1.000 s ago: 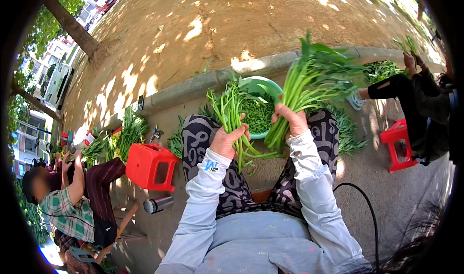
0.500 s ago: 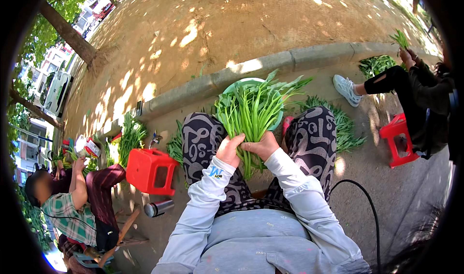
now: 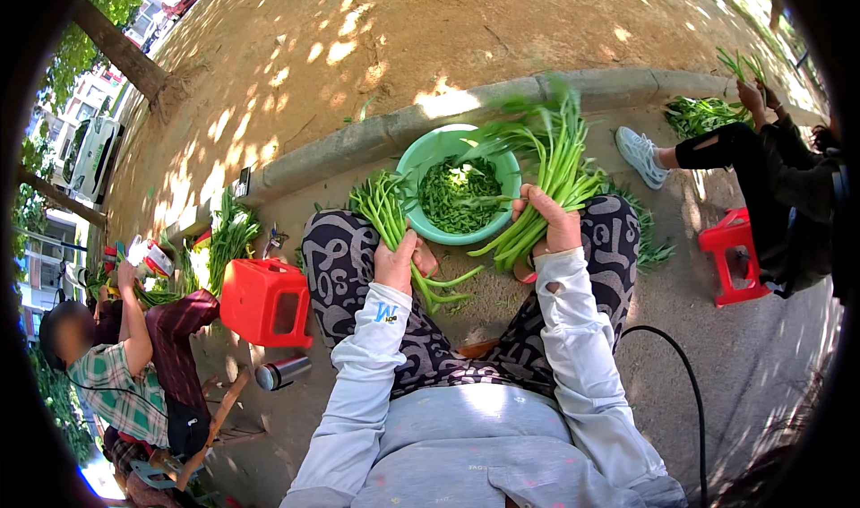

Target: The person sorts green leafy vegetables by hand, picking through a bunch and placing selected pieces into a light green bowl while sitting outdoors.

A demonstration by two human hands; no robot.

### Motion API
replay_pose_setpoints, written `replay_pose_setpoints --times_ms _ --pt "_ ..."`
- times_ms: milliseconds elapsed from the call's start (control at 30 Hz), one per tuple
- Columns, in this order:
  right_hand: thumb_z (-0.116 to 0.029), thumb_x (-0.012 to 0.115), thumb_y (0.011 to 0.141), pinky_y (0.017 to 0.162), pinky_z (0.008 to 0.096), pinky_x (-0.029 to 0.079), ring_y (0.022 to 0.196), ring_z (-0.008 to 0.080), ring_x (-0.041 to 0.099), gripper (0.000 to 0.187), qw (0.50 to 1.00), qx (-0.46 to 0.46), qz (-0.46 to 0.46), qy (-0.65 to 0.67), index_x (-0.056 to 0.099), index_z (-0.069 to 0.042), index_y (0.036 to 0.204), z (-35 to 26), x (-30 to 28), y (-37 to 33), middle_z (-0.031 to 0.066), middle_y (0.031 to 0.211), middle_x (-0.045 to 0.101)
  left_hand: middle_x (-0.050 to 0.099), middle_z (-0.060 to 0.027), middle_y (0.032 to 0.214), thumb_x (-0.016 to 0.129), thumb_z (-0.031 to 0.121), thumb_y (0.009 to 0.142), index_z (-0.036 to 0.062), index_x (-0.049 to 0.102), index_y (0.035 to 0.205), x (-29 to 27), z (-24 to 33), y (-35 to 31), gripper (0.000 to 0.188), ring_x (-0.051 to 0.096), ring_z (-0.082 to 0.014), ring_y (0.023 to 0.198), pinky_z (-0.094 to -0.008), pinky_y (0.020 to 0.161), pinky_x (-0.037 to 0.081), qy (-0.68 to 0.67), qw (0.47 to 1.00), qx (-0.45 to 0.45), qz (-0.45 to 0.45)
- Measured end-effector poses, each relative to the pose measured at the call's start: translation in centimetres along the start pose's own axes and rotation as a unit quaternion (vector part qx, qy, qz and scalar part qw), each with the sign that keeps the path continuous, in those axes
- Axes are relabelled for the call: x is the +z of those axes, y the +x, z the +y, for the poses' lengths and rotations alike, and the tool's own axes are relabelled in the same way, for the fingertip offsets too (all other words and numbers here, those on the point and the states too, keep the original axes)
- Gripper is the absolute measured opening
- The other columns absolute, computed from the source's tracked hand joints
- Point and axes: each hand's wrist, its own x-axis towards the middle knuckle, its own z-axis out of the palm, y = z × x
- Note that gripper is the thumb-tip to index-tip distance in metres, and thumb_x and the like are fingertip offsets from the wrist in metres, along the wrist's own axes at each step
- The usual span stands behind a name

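My left hand [image 3: 394,262] is closed around a smaller bunch of water spinach [image 3: 383,205], its leafy ends toward the basin and a few stem ends sticking out below the fist. A larger bunch of leafy green stems [image 3: 560,163] is gripped in my right hand [image 3: 555,223]; its leafy tops are smeared by motion. Between and beyond the hands, a light green plastic basin [image 3: 461,236] holds loose green leaves [image 3: 448,205]. Each hand is over one of my knees, with a gap between the two bunches.
More greens lie past my right knee [image 3: 640,230]. To the left stand a red stool [image 3: 260,302], a steel flask [image 3: 282,374] and a pile of greens [image 3: 231,244]. Persons sit on both sides; another red stool [image 3: 730,257] is right. A kerb [image 3: 358,145] runs behind the basin.
The single bunch held by both hands is now split in two. My hands have moved apart, left and right, uncovering the basin and its leaves.
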Motion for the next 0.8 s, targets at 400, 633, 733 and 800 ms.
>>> replay_pose_setpoints --times_ms 400,633,733,800 --pt "-0.012 0.067 0.079 0.053 0.0277 0.046 0.059 0.0152 0.056 0.017 0.999 0.011 -0.043 -0.005 0.057 -0.001 0.086 3.0 0.3 0.7 0.0052 0.074 0.058 0.062 -0.0086 0.094 0.061 0.011 0.084 0.0094 0.049 0.117 0.8 -0.1 -2.0 0.035 0.058 -0.0149 0.073 -0.0267 0.057 0.043 -0.029 0.984 -0.088 -0.15" --pt "-0.003 0.069 0.073 0.053 0.0242 0.045 0.059 0.0124 0.056 0.019 0.971 -0.011 -0.185 -0.154 0.058 -0.003 0.088 3.9 0.9 -0.7 0.0019 0.074 0.058 0.056 -0.0037 0.08 0.063 0.01 0.083 0.0015 0.046 0.12 -0.3 -1.2 -1.0 0.042 0.053 -0.015 0.072 -0.0289 0.067 0.043 -0.081 0.98 -0.08 -0.163" --pt "0.002 0.066 0.072 0.053 0.0238 0.045 0.059 0.0111 0.055 0.022 0.954 0.037 -0.226 -0.193 0.058 0.0 0.093 5.9 0.2 -1.0 0.003 0.077 0.06 0.057 -0.0026 0.082 0.064 0.01 0.081 0.0013 0.049 0.117 -0.1 -1.4 -0.8 0.04 0.054 -0.0147 0.074 -0.0286 0.068 0.043 -0.05 0.989 -0.053 -0.128" --pt "0.001 0.069 0.07 0.059 0.0246 0.047 0.067 0.0116 0.057 0.033 0.935 0.088 -0.258 -0.227 0.056 0.001 0.1 6.1 0.3 -1.3 0.0049 0.086 0.061 0.058 -0.0027 0.084 0.066 0.01 0.081 0.0019 0.052 0.114 0.2 -1.5 -1.0 0.037 0.055 -0.0143 0.076 -0.0282 0.068 0.044 -0.035 0.992 -0.047 -0.108"
